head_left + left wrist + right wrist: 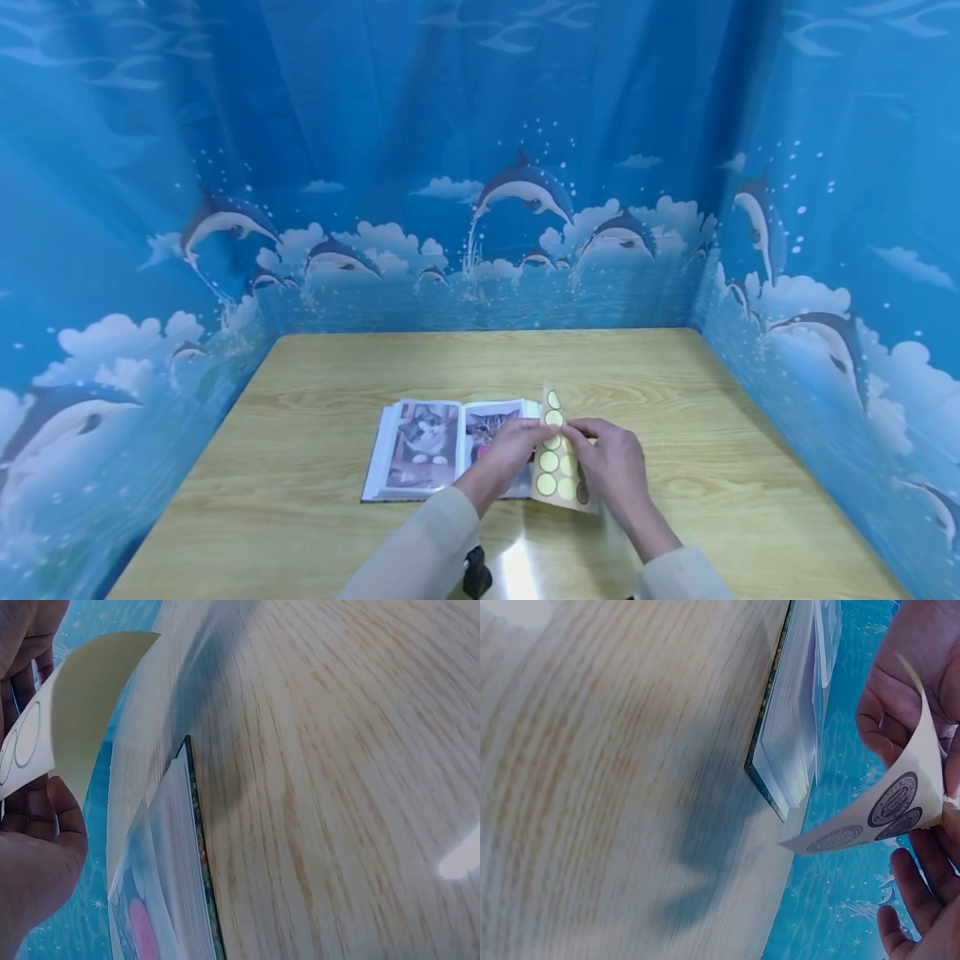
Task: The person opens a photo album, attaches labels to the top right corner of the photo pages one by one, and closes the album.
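Yellow sticker sheet (557, 458) — pinched between both hands.

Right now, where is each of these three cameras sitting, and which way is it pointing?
Head: worn on the head, looking down at the table, photo album, sticker sheet; both hands and sleeves show.
Left wrist: low beside the album's edge; left hand shows.
Right wrist: low on the opposite side; right hand shows.
All share the album and sticker sheet.
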Demonstrator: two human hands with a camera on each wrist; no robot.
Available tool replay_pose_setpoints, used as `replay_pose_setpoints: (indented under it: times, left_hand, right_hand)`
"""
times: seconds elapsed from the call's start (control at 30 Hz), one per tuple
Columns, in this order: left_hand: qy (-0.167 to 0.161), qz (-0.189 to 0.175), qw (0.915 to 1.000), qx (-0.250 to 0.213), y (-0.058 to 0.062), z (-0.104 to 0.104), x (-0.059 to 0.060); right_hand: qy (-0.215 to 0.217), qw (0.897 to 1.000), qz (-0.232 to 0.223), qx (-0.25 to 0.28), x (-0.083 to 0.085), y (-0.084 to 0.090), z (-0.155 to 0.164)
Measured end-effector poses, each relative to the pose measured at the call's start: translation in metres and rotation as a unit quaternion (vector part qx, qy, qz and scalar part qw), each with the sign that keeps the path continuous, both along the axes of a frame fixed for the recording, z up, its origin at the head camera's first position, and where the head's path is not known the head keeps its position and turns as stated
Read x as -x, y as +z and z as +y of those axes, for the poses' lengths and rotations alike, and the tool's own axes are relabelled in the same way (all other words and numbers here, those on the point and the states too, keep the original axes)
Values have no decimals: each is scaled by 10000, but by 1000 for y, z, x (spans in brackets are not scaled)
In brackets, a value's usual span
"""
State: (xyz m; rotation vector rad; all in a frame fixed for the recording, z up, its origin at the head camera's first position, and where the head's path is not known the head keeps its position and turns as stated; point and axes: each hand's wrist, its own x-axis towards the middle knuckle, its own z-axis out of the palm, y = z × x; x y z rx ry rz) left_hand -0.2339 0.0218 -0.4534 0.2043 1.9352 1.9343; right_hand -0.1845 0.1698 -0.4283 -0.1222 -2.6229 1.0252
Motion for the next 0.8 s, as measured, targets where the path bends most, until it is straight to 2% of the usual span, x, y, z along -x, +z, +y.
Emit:
replay_pose_setpoints:
  times: [0.2,0.5,0.7,0.8]
  left_hand:
    - [-5,169,9996,241,0,-1,1]
    - [-61,205,9990,404,3,-3,0]
    - [68,201,9987,455,4,-3,0]
    - [302,291,9985,355,4,-2,0]
  right_hand:
    - [-3,9999,-19,-123,0,-1,-1]
    - [15,9998,113,-143,0,-2,-1]
    - [-116,9999,-11,10,2,-1,0]
    - [-191,9998,-27,20,3,0,2]
